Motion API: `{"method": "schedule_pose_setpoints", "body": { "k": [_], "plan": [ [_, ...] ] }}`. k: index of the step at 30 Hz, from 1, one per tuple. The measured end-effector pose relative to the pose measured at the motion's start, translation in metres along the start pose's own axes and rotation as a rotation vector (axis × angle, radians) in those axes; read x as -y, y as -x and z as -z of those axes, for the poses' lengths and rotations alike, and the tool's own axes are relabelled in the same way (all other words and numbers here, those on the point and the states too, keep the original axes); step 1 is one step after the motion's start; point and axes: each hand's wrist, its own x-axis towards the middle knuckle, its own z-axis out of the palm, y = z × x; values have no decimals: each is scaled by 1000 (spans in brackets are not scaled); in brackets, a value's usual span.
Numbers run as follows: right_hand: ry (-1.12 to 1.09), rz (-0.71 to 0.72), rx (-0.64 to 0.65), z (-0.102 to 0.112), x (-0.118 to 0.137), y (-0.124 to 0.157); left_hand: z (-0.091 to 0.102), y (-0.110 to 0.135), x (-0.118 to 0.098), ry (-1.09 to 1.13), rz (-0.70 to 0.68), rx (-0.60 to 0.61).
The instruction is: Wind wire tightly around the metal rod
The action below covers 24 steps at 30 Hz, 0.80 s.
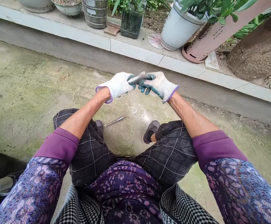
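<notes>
My left hand (120, 85), in a white knit glove with dark green-blue coated fingers, is closed around a short, thick metal bolt (136, 78). Ridges like a thread run along the bolt, and its far end looks smoother and wider. My right hand (159, 84), gloved the same way, has its thumb and forefinger closed at that wider end, while its other fingers curl beneath. Both hands are held out above the ground, in front of my knees. Below them, a thin metal rod (115, 121) lies on the ground by my left shoe (99, 128).
A low tiled ledge (137, 56) crosses in front. On it stand a white plant pot (181, 26), a tall pink pot (203, 40), a dark square planter (132, 23) and a large brown jar (259, 53). A black wheel-like object (0, 165) is at the lower left.
</notes>
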Motion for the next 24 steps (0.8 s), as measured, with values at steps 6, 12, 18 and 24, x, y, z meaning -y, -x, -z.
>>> {"method": "schedule_pose_setpoints", "body": {
  "k": [6, 12, 18, 24],
  "plan": [
    [-1, 10, 60, -13, 4, 26, 1, -10, 9, 24, 137, -129],
    [233, 81, 30, -6, 8, 38, -11, -27, 32, -422, 73, -110],
    [443, 38, 51, 3, 6, 19, -24, -11, 17, -601, -45, 181],
    [184, -12, 45, 8, -5, 0, -9, 1, 7, -369, -127, 121]
  ]
}}
